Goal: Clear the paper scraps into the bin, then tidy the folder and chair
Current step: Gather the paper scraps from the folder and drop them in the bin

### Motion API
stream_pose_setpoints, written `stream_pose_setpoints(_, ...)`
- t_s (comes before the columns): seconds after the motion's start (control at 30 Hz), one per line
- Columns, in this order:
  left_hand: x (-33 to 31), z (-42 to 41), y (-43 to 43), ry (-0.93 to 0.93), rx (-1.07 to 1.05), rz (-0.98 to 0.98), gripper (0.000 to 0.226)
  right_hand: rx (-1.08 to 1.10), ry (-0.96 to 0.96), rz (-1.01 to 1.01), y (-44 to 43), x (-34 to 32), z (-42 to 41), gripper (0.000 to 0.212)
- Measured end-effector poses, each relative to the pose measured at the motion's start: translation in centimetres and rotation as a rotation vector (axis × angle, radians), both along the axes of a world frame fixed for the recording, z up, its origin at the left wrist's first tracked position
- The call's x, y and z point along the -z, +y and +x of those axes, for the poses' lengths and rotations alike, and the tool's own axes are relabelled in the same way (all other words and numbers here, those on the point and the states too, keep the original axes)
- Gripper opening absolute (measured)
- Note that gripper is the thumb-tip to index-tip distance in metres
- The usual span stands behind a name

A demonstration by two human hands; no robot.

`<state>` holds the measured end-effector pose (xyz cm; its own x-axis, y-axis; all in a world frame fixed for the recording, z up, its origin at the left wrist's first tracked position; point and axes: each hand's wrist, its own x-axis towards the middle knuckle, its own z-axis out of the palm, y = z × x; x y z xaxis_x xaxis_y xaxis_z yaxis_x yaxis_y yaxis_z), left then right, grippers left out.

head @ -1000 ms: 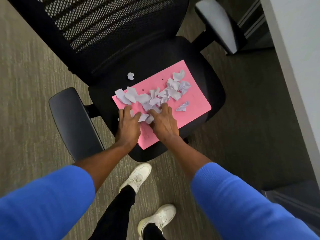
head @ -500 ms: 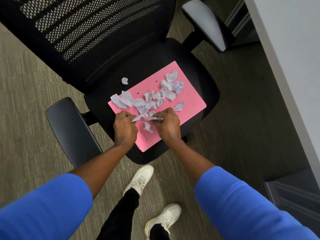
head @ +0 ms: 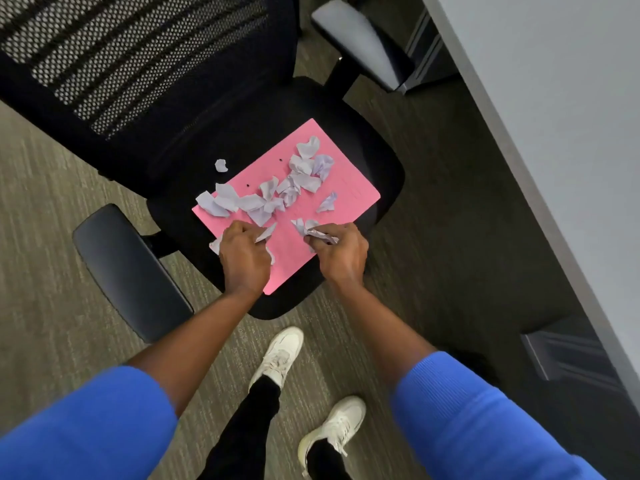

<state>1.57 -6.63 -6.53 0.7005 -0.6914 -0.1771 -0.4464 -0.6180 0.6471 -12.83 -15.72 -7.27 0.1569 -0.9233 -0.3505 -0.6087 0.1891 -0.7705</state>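
A pink folder [head: 349, 194] lies on the black seat of an office chair [head: 377, 157]. Several torn white paper scraps [head: 277, 195] are strewn over the folder's far half, and one lone scrap [head: 220, 165] rests on the seat beyond its edge. My left hand [head: 244, 259] is closed over scraps at the folder's near left edge. My right hand [head: 341, 252] is closed on a bunch of crumpled scraps at the near right. No bin is in view.
The chair's mesh backrest [head: 138, 60] rises at the top left, with armrests at the left [head: 128, 271] and top right [head: 363, 43]. A grey desk edge [head: 554, 168] runs down the right side. My white shoes [head: 280, 355] stand on the carpet below the seat.
Both hands went from spread flat on the scraps to closed fists holding scraps, and have drawn apart, left hand to the left and right hand to the right.
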Motion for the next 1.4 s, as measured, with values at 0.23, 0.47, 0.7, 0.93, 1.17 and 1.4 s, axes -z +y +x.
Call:
stream_pose_setpoints(0.23, 0.3, -9.4, -0.1, -0.014, 0.195, 0.065, 0.037, 0.172, 0.035, 0.027, 4.3, 0.3, -10.1, 0.017)
stream_pose_setpoints(0.47, 2.9, -21.8, 0.3, 0.030, 0.416, 0.154, 0.024, 0.318, 0.115, 0.057, 9.2, 2.3, -23.6, 0.017)
stream_pose_setpoints(0.7, 7.3, -34.9, 1.9, 0.143, 0.556, 0.264, 0.022, 0.525, 0.078, 0.130, 14.6, 5.3, -35.9, 0.013)
stream_pose_setpoints(0.93, 12.9, -46.8, 2.9, 0.125, 0.803, 0.441, 0.026, 0.624, 0.064, 0.302, 17.6, 11.4, -47.2, 0.017)
stream_pose_setpoints(1.17, 19.4, -55.0, 1.5, 0.190, 0.907, 0.551, 0.043, 0.742, 0.142, 0.152, 17.0, 18.1, -53.2, 0.016)
stream_pose_setpoints(1.4, 27.2, -59.8, -0.5, 0.429, 0.763, 0.592, 0.054, 0.728, 0.364, 0.302, 15.2, 24.6, -57.0, 0.030)
